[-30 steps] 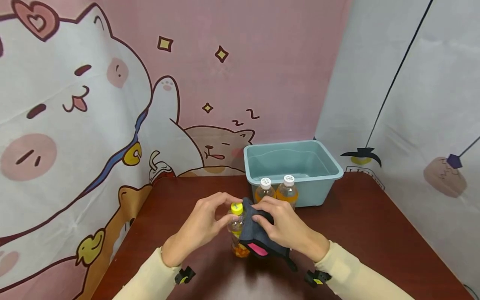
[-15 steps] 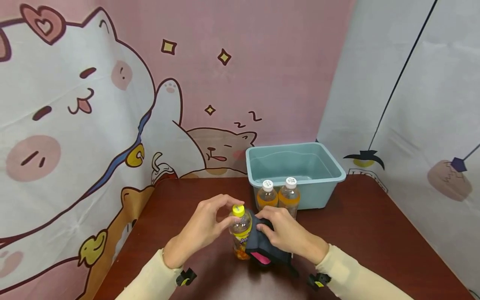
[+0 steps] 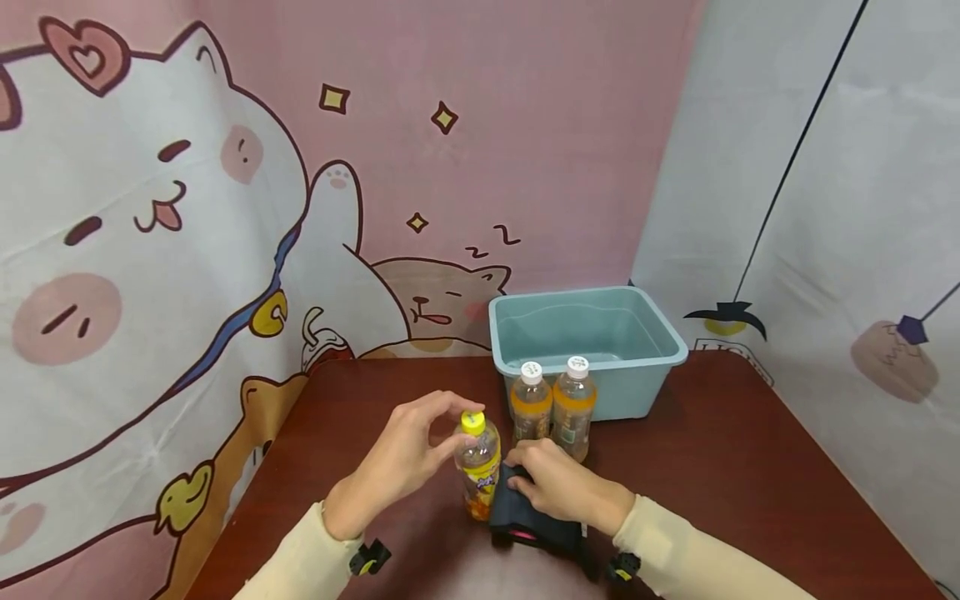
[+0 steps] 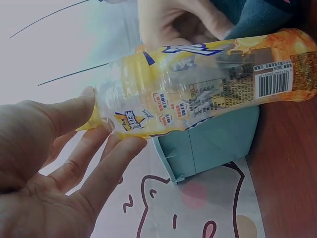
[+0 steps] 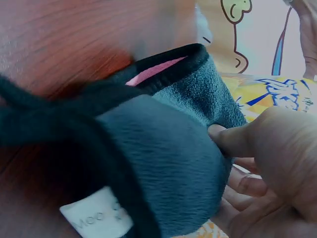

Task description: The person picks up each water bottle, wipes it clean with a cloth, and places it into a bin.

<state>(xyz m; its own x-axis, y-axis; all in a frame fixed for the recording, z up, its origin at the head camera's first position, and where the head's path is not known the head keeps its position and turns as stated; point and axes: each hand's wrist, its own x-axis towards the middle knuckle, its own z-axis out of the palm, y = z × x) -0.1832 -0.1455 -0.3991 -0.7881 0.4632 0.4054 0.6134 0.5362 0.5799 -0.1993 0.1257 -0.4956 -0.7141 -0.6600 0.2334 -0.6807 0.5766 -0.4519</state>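
Note:
A clear bottle (image 3: 480, 471) with a yellow cap and yellow label stands on the dark red table (image 3: 720, 467). My left hand (image 3: 459, 429) grips it at the cap and neck, and its fingers (image 4: 114, 148) lie against the bottle (image 4: 198, 99). My right hand (image 3: 536, 483) holds a folded dark grey cloth (image 3: 525, 521) with a pink lining against the bottle's lower right side, down near the table. In the right wrist view the thumb (image 5: 233, 141) pinches the cloth (image 5: 163, 148) beside the label (image 5: 267, 94).
Two bottles with white caps, one (image 3: 531, 406) and the other (image 3: 574, 406), stand just behind my hands. Behind them is a teal plastic tub (image 3: 663, 333). Printed cartoon curtains close in the back and the right side.
My right hand has slid the cloth down the bottle from cap height to near its base. More of the bottle now shows. My left hand has kept its grip at the cap.

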